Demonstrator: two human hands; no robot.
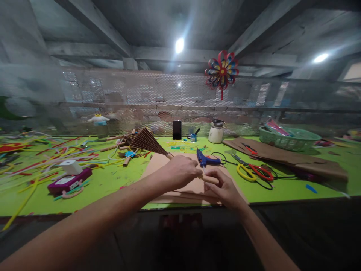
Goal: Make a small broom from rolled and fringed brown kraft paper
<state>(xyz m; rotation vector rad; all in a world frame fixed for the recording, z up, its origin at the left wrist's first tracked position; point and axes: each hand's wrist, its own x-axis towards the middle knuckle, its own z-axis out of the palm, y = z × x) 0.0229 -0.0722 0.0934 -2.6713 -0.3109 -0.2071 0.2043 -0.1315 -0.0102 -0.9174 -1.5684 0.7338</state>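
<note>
My left hand (182,171) is closed, fingers wrapped around the narrow end of a brown fan-shaped bundle of thin strips (150,141), which spreads out to the upper left. My right hand (222,186) grips a light-brown paper tube (211,180) close to the left fingers. Whether the tube joins the bundle is hidden by the left hand. Below both hands lies a stack of brown paper sheets (163,184). Just beyond the fingers, a blue glue gun (208,160) rests on the paper, its nozzle pointing towards me.
On the green table (113,192), scissors with red and yellow handles (261,172) lie right, near brown paper (287,160) and a green basket (290,140). Left are coloured strips and a purple power strip (70,181). A phone (177,130) and white jug (216,132) stand behind.
</note>
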